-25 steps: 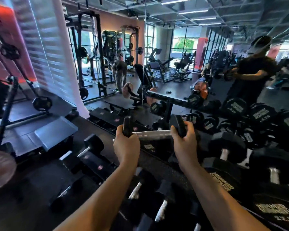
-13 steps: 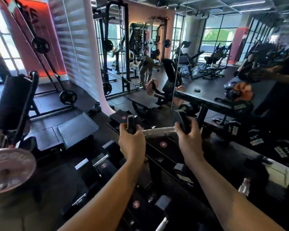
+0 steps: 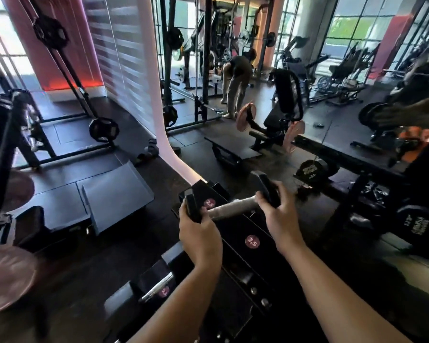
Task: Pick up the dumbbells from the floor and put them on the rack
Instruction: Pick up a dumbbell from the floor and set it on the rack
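Note:
I hold a small black hex dumbbell (image 3: 230, 206) with a silver handle crosswise, just above the left end of the black rack (image 3: 253, 233). My left hand (image 3: 200, 236) grips its left head and my right hand (image 3: 281, 225) grips its right head. Red round labels reading 2.5 mark the rack's slots under the dumbbell. Another small dumbbell (image 3: 156, 285) with a chrome handle lies on the lower tier, below my left forearm.
A mirror wall stands right behind the rack. A larger dumbbell (image 3: 315, 169) sits on the rack to the right, another dumbbell (image 3: 416, 219) further right. A pink weight plate (image 3: 8, 280) juts in at lower left, near a grey wedge platform (image 3: 114, 191) on the floor.
My view has swung left along the rack, away from the rows of large dumbbells to its small-weight end. Both hands keep the same grip on the dumbbell, now lower over the 2.5 slots.

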`<control>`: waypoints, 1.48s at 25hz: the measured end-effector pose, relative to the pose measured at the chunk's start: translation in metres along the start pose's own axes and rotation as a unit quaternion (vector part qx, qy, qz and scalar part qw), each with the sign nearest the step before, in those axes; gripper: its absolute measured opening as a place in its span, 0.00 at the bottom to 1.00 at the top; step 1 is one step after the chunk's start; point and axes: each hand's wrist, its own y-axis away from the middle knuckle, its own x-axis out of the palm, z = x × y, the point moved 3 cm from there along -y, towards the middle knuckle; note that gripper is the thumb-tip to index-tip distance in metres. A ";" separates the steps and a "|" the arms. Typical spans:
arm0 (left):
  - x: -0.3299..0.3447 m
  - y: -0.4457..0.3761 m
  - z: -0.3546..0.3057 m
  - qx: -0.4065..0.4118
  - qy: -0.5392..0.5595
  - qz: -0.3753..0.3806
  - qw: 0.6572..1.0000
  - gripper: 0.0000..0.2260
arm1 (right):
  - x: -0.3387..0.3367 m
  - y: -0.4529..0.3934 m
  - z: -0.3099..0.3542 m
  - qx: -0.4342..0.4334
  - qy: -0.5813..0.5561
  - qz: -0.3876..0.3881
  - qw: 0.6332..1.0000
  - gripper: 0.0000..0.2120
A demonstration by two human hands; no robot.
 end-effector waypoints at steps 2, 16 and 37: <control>0.014 -0.036 0.020 -0.021 0.017 -0.021 0.999 0.18 | 0.031 -0.038 -0.020 -0.009 0.024 0.042 0.999 0.11; 0.100 -0.160 0.121 -0.086 -0.004 -0.084 0.993 0.24 | 0.126 -0.171 -0.140 -0.019 0.116 0.116 0.986 0.15; 0.113 -0.178 0.161 -0.135 0.002 -0.113 0.984 0.23 | 0.148 -0.191 -0.195 0.056 0.154 0.177 0.970 0.16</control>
